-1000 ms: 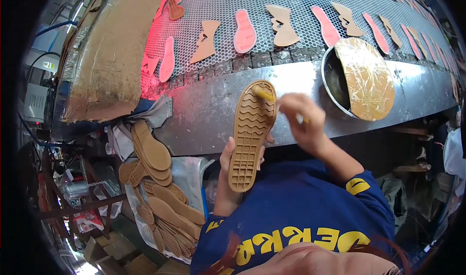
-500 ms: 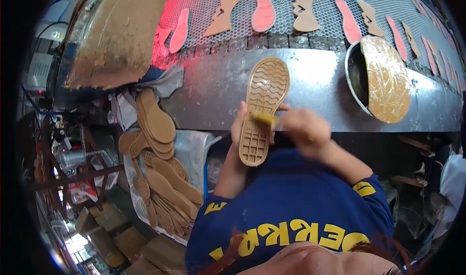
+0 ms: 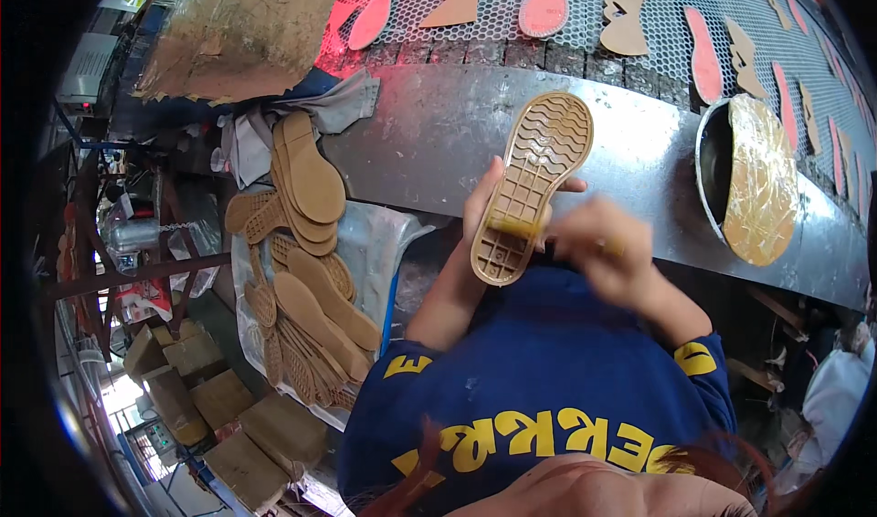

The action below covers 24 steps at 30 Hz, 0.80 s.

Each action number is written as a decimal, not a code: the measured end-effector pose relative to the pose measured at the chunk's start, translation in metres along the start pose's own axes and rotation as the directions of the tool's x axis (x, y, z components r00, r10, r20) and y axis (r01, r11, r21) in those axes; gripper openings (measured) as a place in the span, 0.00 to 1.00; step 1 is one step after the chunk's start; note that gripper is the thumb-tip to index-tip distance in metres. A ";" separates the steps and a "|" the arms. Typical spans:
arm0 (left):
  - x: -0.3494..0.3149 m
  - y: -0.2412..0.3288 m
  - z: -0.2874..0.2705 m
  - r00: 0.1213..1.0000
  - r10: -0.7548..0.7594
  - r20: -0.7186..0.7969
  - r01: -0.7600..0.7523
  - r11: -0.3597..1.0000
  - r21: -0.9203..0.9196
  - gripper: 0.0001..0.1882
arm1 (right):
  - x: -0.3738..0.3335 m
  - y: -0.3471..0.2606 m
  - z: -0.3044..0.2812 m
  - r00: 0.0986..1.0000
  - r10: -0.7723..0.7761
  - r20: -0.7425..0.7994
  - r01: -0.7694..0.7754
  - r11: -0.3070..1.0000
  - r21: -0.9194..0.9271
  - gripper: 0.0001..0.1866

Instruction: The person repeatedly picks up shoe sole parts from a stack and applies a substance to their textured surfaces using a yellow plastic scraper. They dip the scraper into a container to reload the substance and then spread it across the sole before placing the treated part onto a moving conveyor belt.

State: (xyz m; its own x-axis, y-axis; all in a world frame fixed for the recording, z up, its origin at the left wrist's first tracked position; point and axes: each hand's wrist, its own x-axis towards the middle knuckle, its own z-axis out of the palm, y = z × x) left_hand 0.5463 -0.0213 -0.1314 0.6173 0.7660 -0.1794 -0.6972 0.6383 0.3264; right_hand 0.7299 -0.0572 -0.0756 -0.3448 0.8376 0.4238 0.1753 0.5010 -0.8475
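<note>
Tool (image 3: pixel 513 227) moved heelward along sole (image 3: pixel 537 179); shirt (image 3: pixel 557 362) bears lettering (image 3: pixel 521 434).

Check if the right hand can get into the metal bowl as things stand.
Probably yes: the metal bowl has its uncovered side toward the right hand across the metal ledge, nothing visible between. The brown cover blocks the far side.

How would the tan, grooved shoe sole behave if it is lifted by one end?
The tan, grooved shoe sole is probably fairly stiff: its upper half looks straight beyond the left hand. Its wavy part may be slippery, because it shines as if wet. Its flat, elongated shape makes rolling unlikely.
</note>
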 end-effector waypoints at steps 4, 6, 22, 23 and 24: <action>0.001 0.002 -0.003 0.999 -0.036 0.000 0.036 0.999 -0.014 0.40 | -0.002 0.010 -0.001 0.995 0.062 -0.072 -0.056 0.995 0.080 0.17; 0.001 -0.001 -0.009 1.000 -0.017 -0.024 0.018 1.000 0.019 0.40 | 0.005 0.018 -0.005 0.959 0.217 -0.184 -0.201 0.974 0.101 0.17; 0.018 -0.001 -0.028 0.989 -0.001 0.149 0.008 0.999 -0.048 0.36 | 0.008 0.035 -0.003 0.894 0.419 -0.157 -0.353 0.877 0.325 0.06; 0.016 -0.007 -0.028 1.000 0.004 0.028 -0.003 1.000 -0.012 0.36 | 0.003 0.031 -0.001 0.922 0.367 -0.120 -0.314 0.894 0.321 0.06; 0.017 -0.009 -0.007 0.996 0.007 -0.089 -0.004 1.000 0.026 0.36 | -0.004 0.027 0.003 0.945 0.315 -0.090 -0.273 0.909 0.316 0.06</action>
State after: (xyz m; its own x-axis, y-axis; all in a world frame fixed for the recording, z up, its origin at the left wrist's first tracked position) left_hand 0.5605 -0.0135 -0.1441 0.5776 0.7740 -0.2592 -0.6901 0.6327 0.3514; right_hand 0.7330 -0.0481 -0.1010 -0.1874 0.9688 0.1620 -0.0382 0.1576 -0.9868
